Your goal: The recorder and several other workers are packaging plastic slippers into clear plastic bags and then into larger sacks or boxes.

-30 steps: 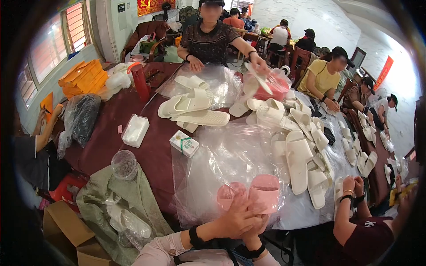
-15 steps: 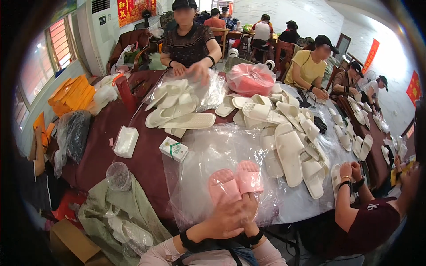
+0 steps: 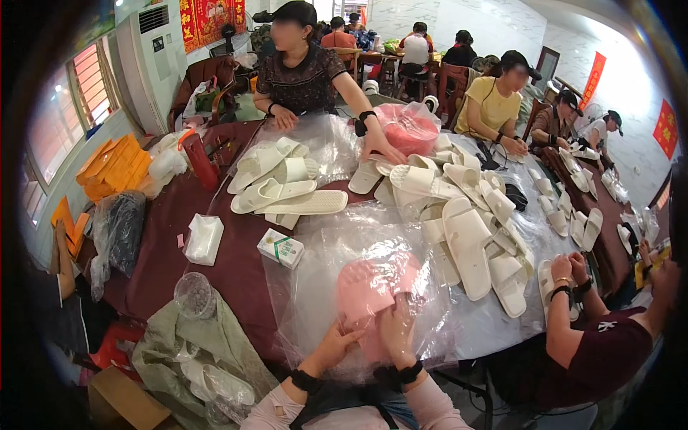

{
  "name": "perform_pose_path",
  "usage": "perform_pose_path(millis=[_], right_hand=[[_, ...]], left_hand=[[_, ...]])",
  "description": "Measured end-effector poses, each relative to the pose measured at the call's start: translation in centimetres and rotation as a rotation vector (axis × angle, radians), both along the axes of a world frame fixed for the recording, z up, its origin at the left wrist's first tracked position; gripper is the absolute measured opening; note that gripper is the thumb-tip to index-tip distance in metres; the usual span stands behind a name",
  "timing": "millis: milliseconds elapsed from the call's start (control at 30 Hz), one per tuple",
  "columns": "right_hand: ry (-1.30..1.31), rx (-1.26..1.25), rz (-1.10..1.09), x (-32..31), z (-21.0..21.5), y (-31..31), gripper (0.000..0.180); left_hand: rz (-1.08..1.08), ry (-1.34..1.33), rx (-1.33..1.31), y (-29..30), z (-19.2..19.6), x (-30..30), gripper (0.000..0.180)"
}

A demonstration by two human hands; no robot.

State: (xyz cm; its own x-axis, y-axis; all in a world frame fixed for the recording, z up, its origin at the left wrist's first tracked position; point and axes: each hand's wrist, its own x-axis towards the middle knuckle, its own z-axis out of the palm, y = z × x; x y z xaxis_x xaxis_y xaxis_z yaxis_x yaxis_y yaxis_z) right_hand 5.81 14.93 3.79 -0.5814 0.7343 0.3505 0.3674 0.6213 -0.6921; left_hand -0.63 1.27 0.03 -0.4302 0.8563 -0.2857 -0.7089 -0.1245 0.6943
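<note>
A pair of pink slippers [image 3: 369,285] lies side by side in front of me, with shiny clear plastic over their far ends. My left hand [image 3: 335,348] is closed at their near left side, thumb and forefinger pinching the edge of a clear plastic bag [image 3: 315,301]. My right hand [image 3: 396,331] grips the near part of the slippers, its fingertips partly hidden against the pink straps. More clear bags are spread flat beneath. A green-and-white small box [image 3: 280,248] sits just beyond the bags' left edge.
White slippers [image 3: 469,247] are heaped to the right, others [image 3: 287,188] ahead. A tissue pack [image 3: 204,240], a plastic tub [image 3: 195,295] and a red thermos [image 3: 199,161] stand left. Across the table a person's hand [image 3: 383,147] touches white slippers beside a red bundle [image 3: 412,129].
My hands have come apart: the left moved left to the bag's edge, the right stays on the slippers. Plastic now covers the pink slippers. The person opposite has reached toward the white slippers.
</note>
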Motion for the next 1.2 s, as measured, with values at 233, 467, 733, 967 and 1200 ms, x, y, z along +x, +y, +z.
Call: perform_pose_path(millis=[233, 467, 733, 967, 1200], right_hand=[[-0.117, 0.205, 0.123, -0.9, 0.1, 0.1, 0.03], [-0.091, 0.186, 0.532, 2.4, 0.7, 0.1, 0.044], [-0.112, 0.291, 0.68, 4.1, 0.9, 1.1, 0.05], [-0.113, 0.349, 0.625, 4.0, 0.4, 0.5, 0.047], [-0.088, 0.352, 0.631, 3.4, -1.8, 0.0, 0.049]], left_hand=[[-0.063, -0.065, 0.157, 0.4, 0.3, -0.3, 0.049], [-0.07, -0.241, 0.192, -0.2, -2.1, -1.0, 0.034], [-0.04, -0.277, 0.186, 0.0, -1.2, -0.7, 0.038], [-0.016, -0.163, 0.179, 0.0, -0.9, -0.7, 0.051], [-0.145, 0.038, 0.126, -0.6, -3.0, -0.9, 0.044]])
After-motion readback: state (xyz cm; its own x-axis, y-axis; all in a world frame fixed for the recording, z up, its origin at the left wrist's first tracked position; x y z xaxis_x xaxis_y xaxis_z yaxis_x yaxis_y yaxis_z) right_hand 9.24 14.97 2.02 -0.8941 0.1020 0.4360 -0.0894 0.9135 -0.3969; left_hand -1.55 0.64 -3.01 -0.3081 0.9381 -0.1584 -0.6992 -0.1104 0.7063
